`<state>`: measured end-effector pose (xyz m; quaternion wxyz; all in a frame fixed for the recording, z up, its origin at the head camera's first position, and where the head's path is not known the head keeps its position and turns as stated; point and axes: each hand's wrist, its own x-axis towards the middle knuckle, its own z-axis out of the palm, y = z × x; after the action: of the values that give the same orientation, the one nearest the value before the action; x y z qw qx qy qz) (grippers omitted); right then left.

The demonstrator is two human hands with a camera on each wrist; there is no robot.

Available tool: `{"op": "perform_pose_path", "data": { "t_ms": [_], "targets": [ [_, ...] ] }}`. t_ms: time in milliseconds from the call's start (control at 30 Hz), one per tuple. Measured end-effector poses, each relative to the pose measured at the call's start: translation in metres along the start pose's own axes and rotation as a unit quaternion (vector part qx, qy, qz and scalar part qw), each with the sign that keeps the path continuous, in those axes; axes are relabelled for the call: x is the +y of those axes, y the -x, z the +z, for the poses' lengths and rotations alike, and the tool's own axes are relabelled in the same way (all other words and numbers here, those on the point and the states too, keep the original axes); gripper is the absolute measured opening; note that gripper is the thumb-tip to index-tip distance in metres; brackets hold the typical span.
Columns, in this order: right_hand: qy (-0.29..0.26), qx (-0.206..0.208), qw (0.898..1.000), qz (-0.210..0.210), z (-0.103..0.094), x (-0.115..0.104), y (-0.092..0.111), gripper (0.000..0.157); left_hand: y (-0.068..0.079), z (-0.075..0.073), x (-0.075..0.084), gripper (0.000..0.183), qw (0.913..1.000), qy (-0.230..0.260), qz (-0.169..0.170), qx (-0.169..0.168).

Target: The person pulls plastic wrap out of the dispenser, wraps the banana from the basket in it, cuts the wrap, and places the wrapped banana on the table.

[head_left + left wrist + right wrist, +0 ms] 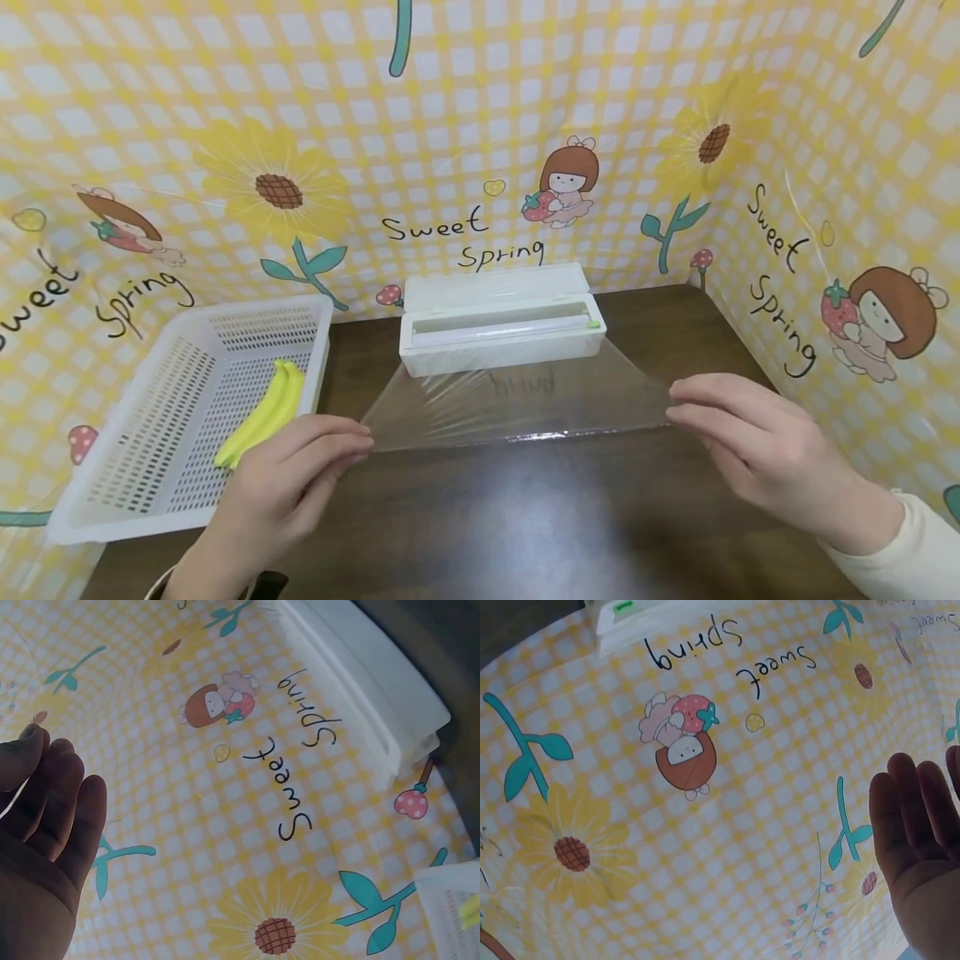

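Observation:
A sheet of clear plastic wrap stretches toward me from a white wrap dispenser box, whose lid is up and whose roll shows inside. My left hand pinches the sheet's near left corner between thumb and fingers. At the near right corner my right hand pinches it the same way. The sheet hangs taut above the table between both hands, its front edge shining. In the left wrist view the left hand shows at the left edge; the right hand appears at the right edge of the right wrist view.
To the left stands a white perforated basket with yellow bananas in it, close beside my left hand. The dark wooden table is backed by a yellow checked cloth that rises behind and at both sides.

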<state>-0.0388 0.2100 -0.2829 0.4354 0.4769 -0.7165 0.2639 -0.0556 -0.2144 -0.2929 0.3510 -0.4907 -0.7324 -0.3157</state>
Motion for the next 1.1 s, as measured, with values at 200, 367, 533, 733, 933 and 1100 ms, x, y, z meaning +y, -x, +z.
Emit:
{"op": "perform_pose_path", "data": {
  "t_ms": [200, 367, 533, 733, 933, 1100],
  "targets": [
    [-0.045, -0.001, 0.999, -0.019, 0.007, -0.008, 0.008, 0.028, 0.006, 0.002, 0.003, 0.029, 0.9997, 0.011, 0.019, 0.011],
    [-0.078, -0.027, 0.996, -0.02, 0.02, -0.016, 0.021, 0.026, 0.012, -0.001, 0.005, 0.031, 1.0, 0.002, 0.002, 0.003],
    [-0.118, -0.055, 0.991, -0.024, 0.037, -0.022, 0.033, 0.021, 0.017, -0.002, 0.005, 0.031, 0.9999, 0.005, -0.012, -0.005],
    [-0.137, -0.124, 0.983, -0.002, 0.049, -0.027, 0.055, 0.022, 0.022, -0.001, 0.007, 0.031, 0.9993, -0.006, -0.031, -0.022],
    [-0.1, -0.225, 0.967, 0.067, 0.048, -0.033, 0.08, 0.033, 0.028, 0.002, 0.008, 0.032, 0.9979, -0.025, -0.036, -0.047],
    [-0.09, -0.253, 0.959, 0.088, 0.045, -0.034, 0.094, 0.037, 0.034, 0.013, 0.013, 0.031, 0.9969, -0.025, -0.01, -0.074]
  ]
}}
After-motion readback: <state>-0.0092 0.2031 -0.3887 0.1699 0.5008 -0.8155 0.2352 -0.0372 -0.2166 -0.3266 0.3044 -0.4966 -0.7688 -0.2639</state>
